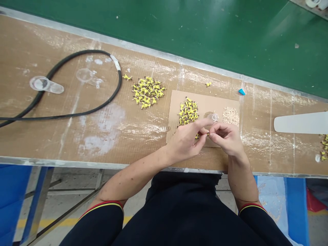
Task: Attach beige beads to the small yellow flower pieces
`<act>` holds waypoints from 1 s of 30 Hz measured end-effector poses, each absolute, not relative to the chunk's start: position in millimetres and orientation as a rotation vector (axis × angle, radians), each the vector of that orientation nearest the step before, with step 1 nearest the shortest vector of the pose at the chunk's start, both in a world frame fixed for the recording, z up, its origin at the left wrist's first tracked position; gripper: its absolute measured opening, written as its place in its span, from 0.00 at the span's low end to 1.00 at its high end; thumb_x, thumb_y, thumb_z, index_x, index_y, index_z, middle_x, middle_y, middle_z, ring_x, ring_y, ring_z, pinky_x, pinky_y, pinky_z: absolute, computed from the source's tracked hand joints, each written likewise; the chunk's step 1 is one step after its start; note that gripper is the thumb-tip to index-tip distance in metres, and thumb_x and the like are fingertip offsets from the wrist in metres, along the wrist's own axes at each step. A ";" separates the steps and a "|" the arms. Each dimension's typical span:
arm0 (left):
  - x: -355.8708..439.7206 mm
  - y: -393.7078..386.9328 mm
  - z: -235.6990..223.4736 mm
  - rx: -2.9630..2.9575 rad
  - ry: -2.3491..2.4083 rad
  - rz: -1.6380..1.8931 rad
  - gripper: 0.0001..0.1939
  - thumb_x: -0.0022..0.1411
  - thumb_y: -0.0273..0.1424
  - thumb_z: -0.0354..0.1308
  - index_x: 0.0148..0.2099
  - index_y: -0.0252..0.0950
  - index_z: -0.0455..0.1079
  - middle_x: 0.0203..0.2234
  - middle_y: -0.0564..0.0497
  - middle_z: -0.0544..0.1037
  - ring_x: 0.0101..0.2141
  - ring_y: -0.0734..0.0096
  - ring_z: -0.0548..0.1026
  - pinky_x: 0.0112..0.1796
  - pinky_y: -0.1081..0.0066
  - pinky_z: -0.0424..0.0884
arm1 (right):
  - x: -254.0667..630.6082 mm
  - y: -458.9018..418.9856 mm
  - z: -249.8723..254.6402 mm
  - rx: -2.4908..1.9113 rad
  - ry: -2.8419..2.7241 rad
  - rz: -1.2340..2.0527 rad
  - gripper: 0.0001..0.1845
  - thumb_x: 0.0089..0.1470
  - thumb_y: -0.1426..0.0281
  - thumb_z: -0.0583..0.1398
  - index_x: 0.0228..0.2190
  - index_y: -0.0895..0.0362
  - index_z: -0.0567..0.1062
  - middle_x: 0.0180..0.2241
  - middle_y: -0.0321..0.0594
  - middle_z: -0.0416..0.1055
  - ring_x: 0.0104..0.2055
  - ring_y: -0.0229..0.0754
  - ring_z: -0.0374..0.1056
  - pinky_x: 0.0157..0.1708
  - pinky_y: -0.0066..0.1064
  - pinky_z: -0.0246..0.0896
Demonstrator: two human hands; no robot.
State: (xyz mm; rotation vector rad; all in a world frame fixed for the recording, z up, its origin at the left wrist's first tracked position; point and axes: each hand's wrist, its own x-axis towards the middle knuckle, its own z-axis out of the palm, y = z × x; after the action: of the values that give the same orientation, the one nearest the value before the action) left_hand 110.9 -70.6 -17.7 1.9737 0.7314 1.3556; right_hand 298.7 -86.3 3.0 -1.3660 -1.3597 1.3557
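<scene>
Tiny component (pixel 208 134) is being pinched by the nearly closed left hand (pixel 183 141) and right hand (pixel 227 136), with yellow parts (pixel 188 111) lying within reach on cardboard (pixel 217 99).

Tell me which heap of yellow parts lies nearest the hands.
The heap on the cardboard sheet, just beyond the left hand. The others lie directly on the bench, farther off, left and at the right edge.

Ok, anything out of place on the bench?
A small blue wedge lies alone just off the top corner of the cardboard sheet, unlike anything nearby. A stray yellow component also sits off the sheet, apart from the piles.
</scene>
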 end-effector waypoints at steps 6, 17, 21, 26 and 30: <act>111.5 -70.9 -17.4 1.929 0.723 1.346 0.22 0.64 0.16 0.57 0.58 0.36 0.66 0.33 0.53 0.82 0.33 0.76 0.83 0.40 0.77 0.79 | 300.5 -88.0 2.3 -1.347 -1.386 1.327 0.09 0.51 0.67 0.68 0.23 0.55 0.77 0.19 0.32 0.67 0.20 0.32 0.58 0.18 0.25 0.53; 105.8 -61.5 -9.2 1.719 0.540 1.491 0.07 0.67 0.21 0.62 0.42 0.39 0.77 0.34 0.49 0.85 0.40 0.68 0.83 0.45 0.65 0.81 | 293.2 -98.0 -0.4 -0.960 -1.320 1.327 0.10 0.58 0.63 0.70 0.39 0.51 0.76 0.40 0.40 0.77 0.28 0.35 0.70 0.26 0.28 0.69; 105.7 -58.9 -11.8 1.709 0.501 1.480 0.06 0.67 0.22 0.64 0.41 0.39 0.77 0.33 0.50 0.85 0.40 0.67 0.82 0.46 0.62 0.80 | 290.2 -100.6 2.3 -0.936 -1.299 1.324 0.06 0.59 0.68 0.69 0.34 0.53 0.76 0.37 0.40 0.80 0.27 0.34 0.73 0.26 0.27 0.70; 107.0 -59.7 -14.0 1.722 0.480 1.473 0.06 0.66 0.22 0.65 0.43 0.39 0.77 0.35 0.49 0.86 0.41 0.67 0.83 0.46 0.63 0.79 | 293.1 -100.0 1.2 -0.945 -1.371 1.176 0.07 0.57 0.69 0.70 0.31 0.53 0.77 0.34 0.41 0.81 0.33 0.39 0.77 0.33 0.32 0.76; 106.0 -60.8 -15.1 1.716 0.531 1.451 0.07 0.66 0.25 0.67 0.46 0.39 0.78 0.37 0.48 0.86 0.44 0.65 0.83 0.48 0.58 0.80 | 293.7 -98.8 1.7 -0.925 -1.408 1.103 0.06 0.55 0.71 0.70 0.30 0.52 0.78 0.32 0.40 0.81 0.36 0.41 0.79 0.36 0.33 0.77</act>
State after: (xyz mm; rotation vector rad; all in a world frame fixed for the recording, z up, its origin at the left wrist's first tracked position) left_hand 106.0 -60.8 -15.1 1.7162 0.5314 1.4513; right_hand 293.7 -98.8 1.7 -0.9247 -1.4084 1.1034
